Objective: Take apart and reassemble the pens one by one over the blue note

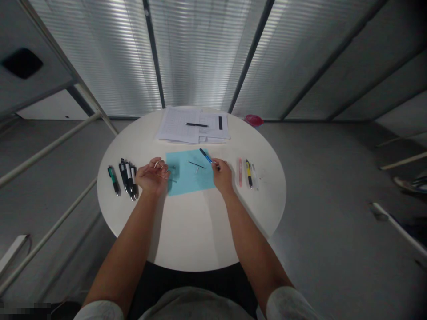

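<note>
My right hand point(222, 174) pinches a blue and black pen piece point(206, 155) over the right side of a light blue sheet point(183, 189). At the sheet's left edge my left hand point(152, 174) rests palm up, its fingers loosely curled and apart, with nothing visible in them. A thin dark refill point(196, 165) lies on the sheet, with a small clear part point(196, 170) just below it. Other tiny parts lie near my left fingers, too small to identify.
Left on the round white table point(190, 240) are a green pen point(113, 180) and several black and white pens point(128, 178). At right lie a pink pen point(239, 172), a yellow pen point(249, 173) and a clear one point(255, 177). Papers point(178, 126) with a black pen point(197, 125) lie behind.
</note>
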### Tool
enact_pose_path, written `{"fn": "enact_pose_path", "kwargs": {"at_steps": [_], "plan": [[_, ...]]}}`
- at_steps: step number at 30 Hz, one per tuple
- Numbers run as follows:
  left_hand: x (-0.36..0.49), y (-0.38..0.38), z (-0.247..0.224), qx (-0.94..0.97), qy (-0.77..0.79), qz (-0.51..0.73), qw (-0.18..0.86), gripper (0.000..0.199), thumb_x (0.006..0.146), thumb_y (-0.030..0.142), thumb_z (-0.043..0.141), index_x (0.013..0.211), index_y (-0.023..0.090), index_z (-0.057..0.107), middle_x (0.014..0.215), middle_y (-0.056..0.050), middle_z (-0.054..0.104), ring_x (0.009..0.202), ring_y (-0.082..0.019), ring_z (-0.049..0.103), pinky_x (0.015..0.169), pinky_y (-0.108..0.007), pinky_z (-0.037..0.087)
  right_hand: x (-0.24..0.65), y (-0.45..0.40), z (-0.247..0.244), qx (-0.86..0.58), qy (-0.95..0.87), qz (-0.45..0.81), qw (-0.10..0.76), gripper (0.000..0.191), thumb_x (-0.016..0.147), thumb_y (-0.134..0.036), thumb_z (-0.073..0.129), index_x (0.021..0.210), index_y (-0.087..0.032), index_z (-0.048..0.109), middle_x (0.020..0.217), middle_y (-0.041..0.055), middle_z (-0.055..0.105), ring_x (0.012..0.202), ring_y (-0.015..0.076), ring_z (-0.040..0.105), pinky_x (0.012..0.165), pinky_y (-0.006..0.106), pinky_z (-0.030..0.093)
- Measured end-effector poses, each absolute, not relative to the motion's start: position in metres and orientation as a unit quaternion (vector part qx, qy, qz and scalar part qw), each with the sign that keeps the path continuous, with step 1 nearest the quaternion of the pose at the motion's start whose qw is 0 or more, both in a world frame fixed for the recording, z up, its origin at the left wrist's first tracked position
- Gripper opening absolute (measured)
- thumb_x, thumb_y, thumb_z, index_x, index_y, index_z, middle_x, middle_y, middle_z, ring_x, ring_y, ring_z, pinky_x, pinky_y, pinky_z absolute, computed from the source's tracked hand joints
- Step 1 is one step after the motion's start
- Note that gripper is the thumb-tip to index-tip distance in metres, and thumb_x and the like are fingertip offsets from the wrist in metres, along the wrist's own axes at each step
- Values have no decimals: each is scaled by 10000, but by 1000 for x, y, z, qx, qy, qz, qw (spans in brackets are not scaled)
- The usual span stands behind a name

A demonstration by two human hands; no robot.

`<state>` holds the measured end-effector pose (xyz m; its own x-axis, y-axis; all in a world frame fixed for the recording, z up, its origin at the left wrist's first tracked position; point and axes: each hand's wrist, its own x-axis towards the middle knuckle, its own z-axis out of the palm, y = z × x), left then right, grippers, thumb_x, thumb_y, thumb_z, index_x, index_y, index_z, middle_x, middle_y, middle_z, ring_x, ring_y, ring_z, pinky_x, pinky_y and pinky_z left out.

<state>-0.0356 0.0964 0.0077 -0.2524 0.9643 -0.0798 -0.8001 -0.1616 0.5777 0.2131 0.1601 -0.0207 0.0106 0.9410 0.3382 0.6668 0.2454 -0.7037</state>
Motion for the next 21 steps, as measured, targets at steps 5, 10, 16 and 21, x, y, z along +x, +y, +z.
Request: {"fn": "enact_pose_path", "kwargs": {"at_steps": [5, 10, 16, 21], "plan": [[-29, 97, 2, 196, 282, 725, 597, 355, 666, 406, 526, 860, 160, 692, 705, -77, 557, 597, -161, 504, 466, -271, 374, 215, 164, -24, -572, -639, 176, 483, 363, 954, -314, 379, 1181, -159, 616, 1092, 132, 658, 972, 204, 616, 870, 346, 479], [-27, 98, 2, 212, 296, 722, 588, 350, 665, 439, 528, 846, 185, 686, 683, -73, 545, 596, -168, 487, 478, -278, 344, 217, 164, -20, -574, -578, 219, 537, 423, 964, -369, 363, 1302, -180, 533, 1090, 118, 628, 741, 145, 632, 756, 326, 521], [-30, 98, 5, 162, 251, 741, 601, 338, 662, 399, 534, 849, 156, 677, 687, -59, 529, 594, -149, 480, 501, -267, 365, 216, 161, -14, -531, -563, 271, 572, 427, 966, -398, 373, 1316, -211, 530, 970, 67, 620, 786, 149, 670, 857, 369, 517], [-36, 97, 7, 114, 209, 764, 599, 332, 665, 367, 517, 848, 134, 666, 682, -51, 525, 593, -150, 495, 491, -255, 373, 208, 156, -13, -480, -600, 278, 577, 296, 949, -373, 422, 1150, -232, 587, 1063, 58, 527, 771, 112, 629, 782, 314, 528]]}}
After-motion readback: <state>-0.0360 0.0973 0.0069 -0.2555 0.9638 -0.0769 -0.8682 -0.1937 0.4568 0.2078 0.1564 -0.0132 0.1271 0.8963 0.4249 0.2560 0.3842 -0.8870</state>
